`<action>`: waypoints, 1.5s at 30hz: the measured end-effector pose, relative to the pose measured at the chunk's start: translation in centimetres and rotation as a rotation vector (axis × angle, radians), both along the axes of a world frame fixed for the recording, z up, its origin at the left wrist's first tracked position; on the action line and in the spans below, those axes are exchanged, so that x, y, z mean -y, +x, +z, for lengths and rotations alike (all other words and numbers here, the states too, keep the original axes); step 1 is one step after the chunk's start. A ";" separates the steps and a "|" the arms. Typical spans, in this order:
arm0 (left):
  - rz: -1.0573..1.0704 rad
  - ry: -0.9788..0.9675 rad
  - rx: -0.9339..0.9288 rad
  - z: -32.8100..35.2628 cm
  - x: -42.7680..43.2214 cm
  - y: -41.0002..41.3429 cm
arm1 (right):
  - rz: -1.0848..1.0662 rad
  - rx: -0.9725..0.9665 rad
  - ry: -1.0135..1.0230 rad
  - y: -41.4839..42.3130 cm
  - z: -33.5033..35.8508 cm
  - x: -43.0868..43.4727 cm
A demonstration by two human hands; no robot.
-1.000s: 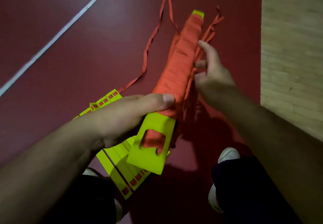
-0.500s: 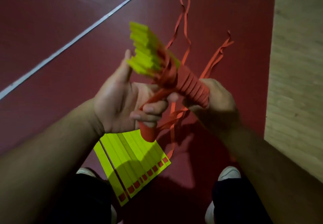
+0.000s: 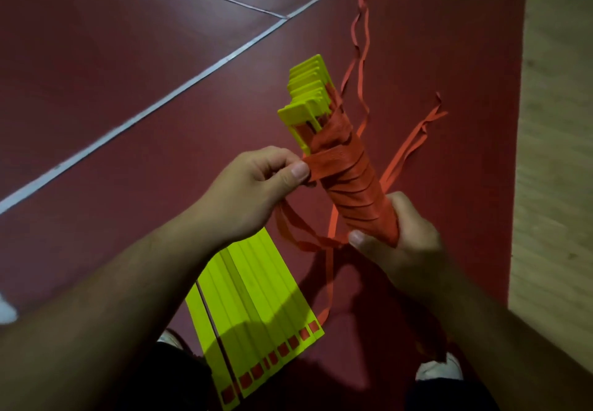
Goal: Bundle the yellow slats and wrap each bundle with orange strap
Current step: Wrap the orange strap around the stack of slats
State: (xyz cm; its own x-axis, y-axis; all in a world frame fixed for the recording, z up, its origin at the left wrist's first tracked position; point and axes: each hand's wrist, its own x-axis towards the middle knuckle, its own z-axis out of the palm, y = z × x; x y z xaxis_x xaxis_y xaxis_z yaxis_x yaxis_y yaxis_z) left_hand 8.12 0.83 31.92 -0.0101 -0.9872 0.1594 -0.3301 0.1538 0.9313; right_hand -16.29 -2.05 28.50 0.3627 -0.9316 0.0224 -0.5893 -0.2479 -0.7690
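A bundle of yellow slats stands tilted in the air, its lower length wound tight in orange strap. My right hand grips the wrapped bottom end. My left hand pinches a flat length of the strap against the bundle's left side, just under the bare yellow ends. Loose strap tails hang below both hands. A second set of yellow slats, fanned flat with red squares at their near ends, lies on the floor under my left forearm.
More loose orange strap trails away across the dark red floor toward the top, with a tangle at the far end. White floor lines cross at the left. A pale wooden floor borders the right. My shoes show at the bottom.
The bundle has swung upright and to the right. My left hand let go of its lower end and now pinches the strap near the top; my right hand slid down to the bottom.
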 end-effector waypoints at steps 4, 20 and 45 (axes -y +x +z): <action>0.145 0.000 0.022 -0.5 0.1 -0.5 | 0.036 0.125 0.079 0.6 -0.1 0.1; -0.106 0.088 -0.323 0.4 -0.4 -0.9 | 0.323 0.614 1.018 1.4 1.8 -1.7; 0.103 -0.083 -0.093 0.9 1.0 0.0 | 0.035 0.131 0.229 2.3 -0.4 -1.7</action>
